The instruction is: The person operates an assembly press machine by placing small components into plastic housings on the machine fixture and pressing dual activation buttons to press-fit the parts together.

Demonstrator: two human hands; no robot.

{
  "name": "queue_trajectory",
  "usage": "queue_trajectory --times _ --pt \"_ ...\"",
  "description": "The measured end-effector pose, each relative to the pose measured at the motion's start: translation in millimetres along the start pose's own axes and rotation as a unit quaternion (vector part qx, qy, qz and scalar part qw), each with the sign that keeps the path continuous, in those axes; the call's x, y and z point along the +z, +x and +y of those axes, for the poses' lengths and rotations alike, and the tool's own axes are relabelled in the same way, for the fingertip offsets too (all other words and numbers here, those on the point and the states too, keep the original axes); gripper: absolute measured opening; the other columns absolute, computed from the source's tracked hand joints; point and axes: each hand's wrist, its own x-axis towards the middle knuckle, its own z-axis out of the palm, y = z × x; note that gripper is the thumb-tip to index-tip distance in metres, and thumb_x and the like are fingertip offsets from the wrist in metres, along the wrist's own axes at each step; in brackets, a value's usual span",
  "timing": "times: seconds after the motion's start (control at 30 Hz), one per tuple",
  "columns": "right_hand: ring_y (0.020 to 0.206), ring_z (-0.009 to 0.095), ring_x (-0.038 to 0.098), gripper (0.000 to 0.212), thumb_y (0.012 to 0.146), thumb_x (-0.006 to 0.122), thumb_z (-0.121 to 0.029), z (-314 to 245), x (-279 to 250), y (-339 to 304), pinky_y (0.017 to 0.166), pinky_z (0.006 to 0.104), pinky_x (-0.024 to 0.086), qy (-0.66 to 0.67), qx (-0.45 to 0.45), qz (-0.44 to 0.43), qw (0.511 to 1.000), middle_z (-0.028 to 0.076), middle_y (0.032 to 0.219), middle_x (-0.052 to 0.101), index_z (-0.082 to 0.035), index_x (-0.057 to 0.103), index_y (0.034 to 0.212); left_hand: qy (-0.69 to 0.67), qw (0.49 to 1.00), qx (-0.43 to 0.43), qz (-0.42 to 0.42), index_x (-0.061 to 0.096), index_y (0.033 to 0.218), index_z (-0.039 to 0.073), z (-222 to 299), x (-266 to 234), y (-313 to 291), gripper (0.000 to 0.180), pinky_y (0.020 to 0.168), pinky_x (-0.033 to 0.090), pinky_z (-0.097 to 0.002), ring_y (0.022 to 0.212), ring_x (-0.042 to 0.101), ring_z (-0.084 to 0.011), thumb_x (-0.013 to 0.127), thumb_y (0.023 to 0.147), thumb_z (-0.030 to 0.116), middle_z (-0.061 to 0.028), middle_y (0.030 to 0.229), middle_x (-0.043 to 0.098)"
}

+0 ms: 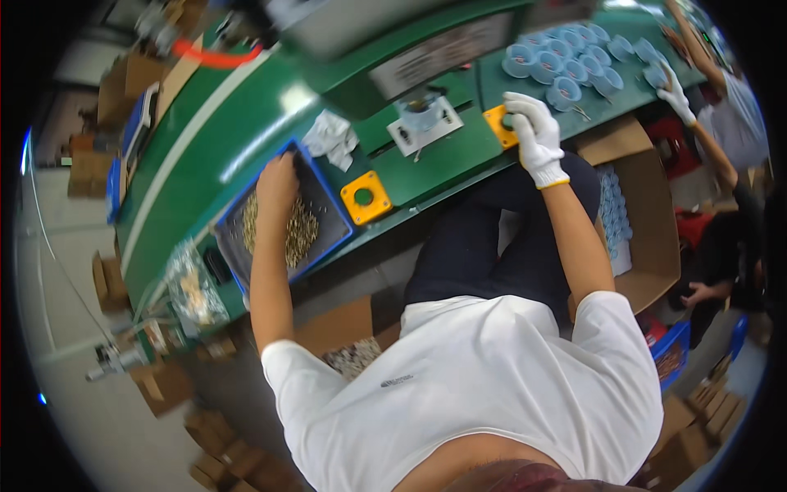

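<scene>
Green desk (193,201) curves across the upper part of the head view. At left of centre, a blue-rimmed tray (333,195) holds small brass-coloured parts (302,234) in loose heaps. The bare left hand (280,176) is down in the tray's upper end; its fingers are hidden, so I cannot tell whether they are clamped on a part. Right of the upper centre, the gloved right hand (534,135) is beside a yellow button box (498,127), its fingers partly bent, with nothing visible between them; whether they touch the button or close on anything is unclear. A second yellow button box (366,198) sits by the tray, below a crumpled white rag (332,138). Near the upper centre, a pale blue cup (420,115) stands at a white plate (447,123) under the green machine (352,74). More blue cups (564,94) crowd the upper right, near a co-worker's gloved hand (676,97).

If the buttons start the machine, an accidental bump from either hand could set it off with the cup badly seated. Picking blindly from the heap could bring up several parts, and a snagged tray rim could spill them.
</scene>
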Motion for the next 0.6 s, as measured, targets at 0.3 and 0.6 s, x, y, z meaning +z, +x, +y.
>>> queue_trajectory --times 0.3,0.6 --pt "0.116 0.034 0.071 0.02 0.091 0.076 -0.011 -13.3 -6.4 -0.1 0.101 0.0431 0.058 0.027 -0.001 0.075 0.997 0.017 0.124 0.077 -0.003 0.078 0.109 0.03 1.0 0.005 0.003 0.065 0.108 -0.001 3.0 -13.8 -7.5 0.021 0.086 0.055 -0.0593 0.1 0.07 -0.0508 0.062 0.106 0.02 -0.0287 0.105 0.074" --pt "0.11 0.037 0.072 0.086 0.076 0.091 -0.027 -153.9 58.9 47.2 0.096 0.0431 0.058 0.138 0.129 -0.026 0.982 0.023 0.117 0.072 0.002 0.057 0.149 -0.288 0.957 0.004 0.028 0.058 0.112 -0.003 124.8 -60.5 -89.4 0.016 0.081 0.052 -0.0519 0.09 0.066 -0.0494 0.053 0.111 0.012 -0.0263 0.096 0.069"
